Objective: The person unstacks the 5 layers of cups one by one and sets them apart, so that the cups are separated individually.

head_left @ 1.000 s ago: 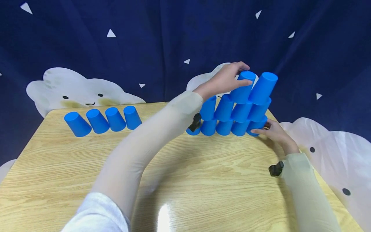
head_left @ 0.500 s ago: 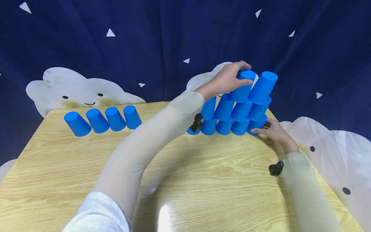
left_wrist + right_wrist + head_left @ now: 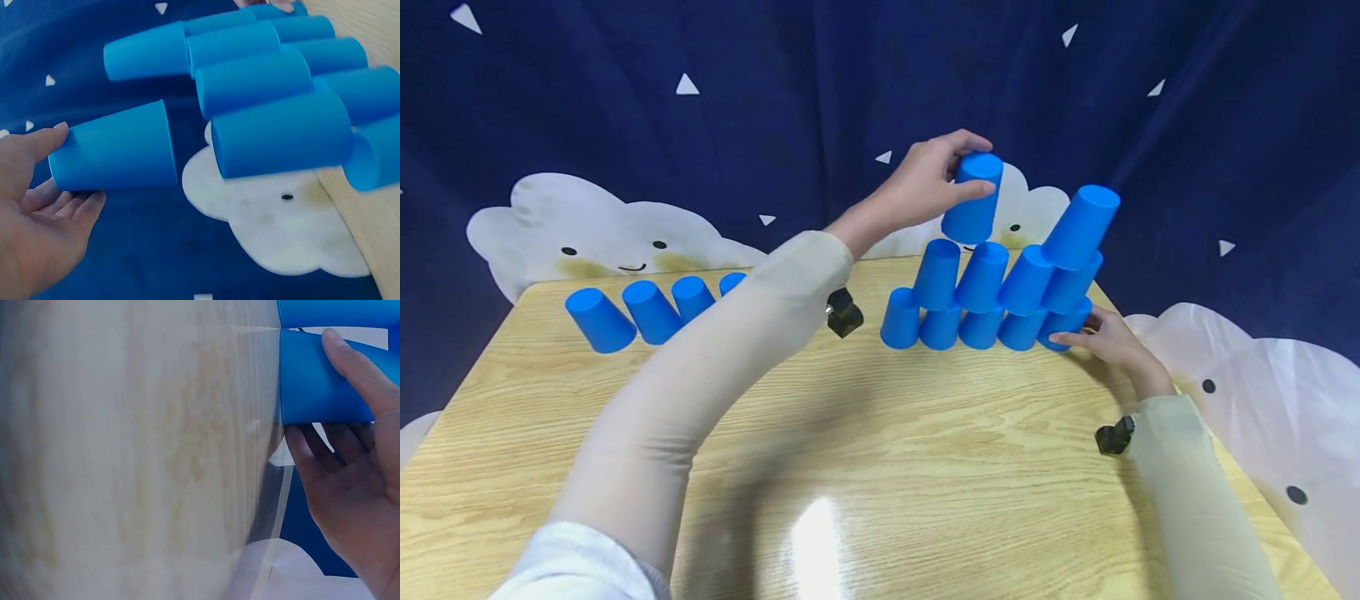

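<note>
My left hand grips an upside-down blue cup near its closed end, holding it up over the second row of the stack. In the left wrist view a gap separates this held cup from the stacked ones. A lone third-tier cup stands at the right end of the stack, on the second-row cups. Down at the right, my right hand holds the end cup of the bottom row. Its thumb lies along that cup's side in the right wrist view, with the fingers beneath.
Several upside-down blue cups stand in a row at the back left of the wooden table, partly behind my left forearm. A dark blue curtain with white clouds hangs behind the table.
My left hand has lifted the cup off the second row and carried it leftward and up. The right hand stays at the bottom end cup.
</note>
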Motion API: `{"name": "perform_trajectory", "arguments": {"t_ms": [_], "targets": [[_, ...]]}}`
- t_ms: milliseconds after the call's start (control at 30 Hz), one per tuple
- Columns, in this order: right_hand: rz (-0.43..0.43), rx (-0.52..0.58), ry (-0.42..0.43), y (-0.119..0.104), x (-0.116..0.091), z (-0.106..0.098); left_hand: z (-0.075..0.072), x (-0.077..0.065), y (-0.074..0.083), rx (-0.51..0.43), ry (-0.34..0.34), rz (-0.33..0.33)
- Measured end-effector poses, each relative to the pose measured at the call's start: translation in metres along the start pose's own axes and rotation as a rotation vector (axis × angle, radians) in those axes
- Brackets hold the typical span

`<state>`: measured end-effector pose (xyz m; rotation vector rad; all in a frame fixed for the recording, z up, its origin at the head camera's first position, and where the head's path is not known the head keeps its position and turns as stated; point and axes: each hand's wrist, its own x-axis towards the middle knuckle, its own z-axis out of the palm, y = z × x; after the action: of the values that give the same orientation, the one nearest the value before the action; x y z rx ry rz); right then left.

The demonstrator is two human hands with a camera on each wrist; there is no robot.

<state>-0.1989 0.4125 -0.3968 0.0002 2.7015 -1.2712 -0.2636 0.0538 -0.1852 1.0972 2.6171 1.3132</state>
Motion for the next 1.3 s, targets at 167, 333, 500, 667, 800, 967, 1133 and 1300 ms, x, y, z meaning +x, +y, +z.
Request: {"name": "perform_trajectory", "arguments": {"t_ms": [167, 333, 500, 667, 800, 967, 1133, 1300], "targets": [[0.002, -0.001, -0.002, 0.001, 0.000, -0.001, -0.022, -0.016, -0.018, 0.025, 0.075, -0.021], [0.010, -0.006, -0.003, 0.002, 0.000, -0.002, -0.039, -0.031, -0.039, 0.039, 0.119, -0.066], [0.009, -0.003, -0.002, 0.002, 0.000, -0.003, -0.046, -0.047, -0.058, 0.034, 0.121, -0.118], [0.000, 0.004, 0.000, 0.003, -0.001, -0.001, -0.047, -0.064, -0.079, 0.047, 0.098, -0.145], [-0.007, 0.002, 0.007, 0.002, -0.001, 0.000, -0.049, -0.077, -0.099, 0.075, 0.085, -0.182], [-0.014, 0.000, 0.013, 0.001, 0.000, 0.000, -0.055, -0.092, -0.128, 0.105, 0.058, -0.235], [-0.024, -0.002, 0.016, 0.000, 0.000, 0.001, -0.057, -0.106, -0.155, 0.182, 0.001, -0.270], [-0.022, -0.003, 0.019, -0.001, 0.000, 0.002, -0.056, -0.119, -0.172, 0.238, -0.056, -0.284]]}}
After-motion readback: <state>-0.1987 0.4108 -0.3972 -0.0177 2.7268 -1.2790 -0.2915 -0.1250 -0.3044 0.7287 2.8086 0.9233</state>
